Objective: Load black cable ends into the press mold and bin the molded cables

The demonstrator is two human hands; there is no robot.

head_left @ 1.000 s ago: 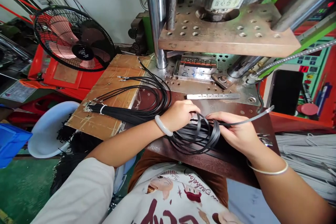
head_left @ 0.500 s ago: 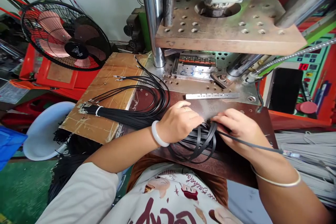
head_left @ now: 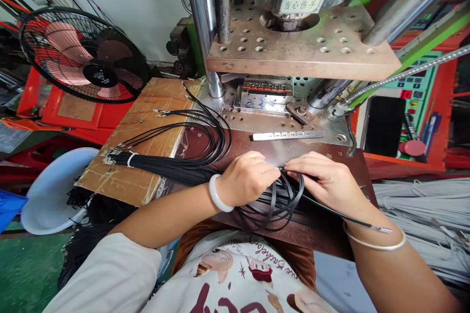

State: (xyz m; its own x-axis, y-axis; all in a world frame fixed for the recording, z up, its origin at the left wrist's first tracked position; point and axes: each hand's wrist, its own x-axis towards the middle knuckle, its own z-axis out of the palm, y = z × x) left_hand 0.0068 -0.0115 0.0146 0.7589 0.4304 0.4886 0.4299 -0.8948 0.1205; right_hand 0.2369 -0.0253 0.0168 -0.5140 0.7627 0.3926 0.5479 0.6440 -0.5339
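My left hand (head_left: pixel 247 176), with a white bangle at the wrist, is closed on a black cable near its small end. My right hand (head_left: pixel 325 176) pinches the same spot from the right, its fingertips almost touching the left ones. Loops of black cable (head_left: pixel 273 205) hang below both hands over the brown table edge, and one cable end lies along my right wrist. To the left, a tied bundle of black cables (head_left: pixel 165 164) rests on cardboard and table. A slotted metal bar (head_left: pixel 288 135) lies just beyond my hands.
A press with a thick drilled plate (head_left: pixel 301 54) stands over a metal mould (head_left: pixel 262 98). Left are a fan (head_left: pixel 99 76), a cardboard sheet (head_left: pixel 147 102) and a white tub (head_left: pixel 40 200). Grey cables (head_left: pixel 411 205) and a black phone (head_left: pixel 384 124) are at right.
My right fingers have straightened and closed in beside the left fingertips. The cable end by my right wrist has slid inward and down. The whole view has shifted slightly.
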